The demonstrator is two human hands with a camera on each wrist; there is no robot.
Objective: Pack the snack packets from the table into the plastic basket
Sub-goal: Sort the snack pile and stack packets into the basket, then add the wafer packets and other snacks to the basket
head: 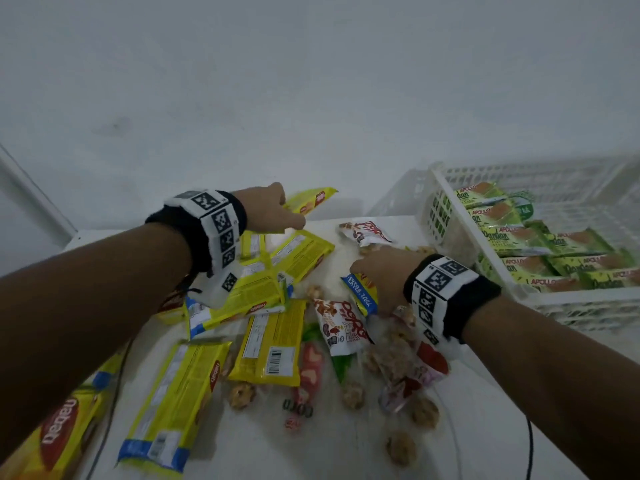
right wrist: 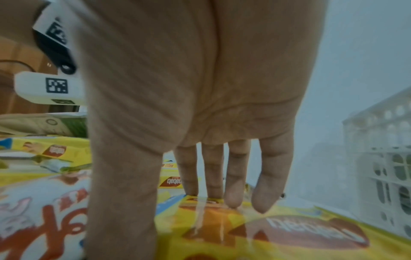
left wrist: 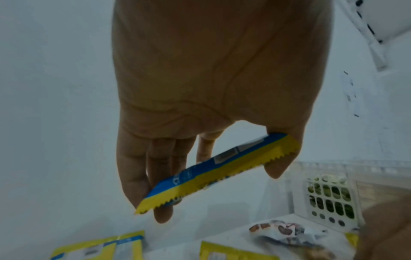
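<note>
My left hand (head: 289, 216) is raised over the far side of the table and pinches a yellow wafer packet (head: 311, 200) by its blue, serrated end (left wrist: 213, 172), thumb against fingers (left wrist: 138, 176). My right hand (head: 367, 268) lies flat on another yellow packet (head: 360, 294), near the basket. Its straight fingertips (right wrist: 231, 198) touch the wrapper (right wrist: 289, 234), and the thumb reaches down beside it. The white plastic basket (head: 446, 209) stands at the right, holding several green Pandan packets (head: 519, 237).
Several yellow wafer packets (head: 270, 341) lie piled at the centre and left of the white table (head: 311, 455). White-and-red snack packets (head: 341, 323) and clear cookie packets (head: 398, 358) lie among them. A black cable (head: 528, 445) runs at the lower right. A white wall stands behind.
</note>
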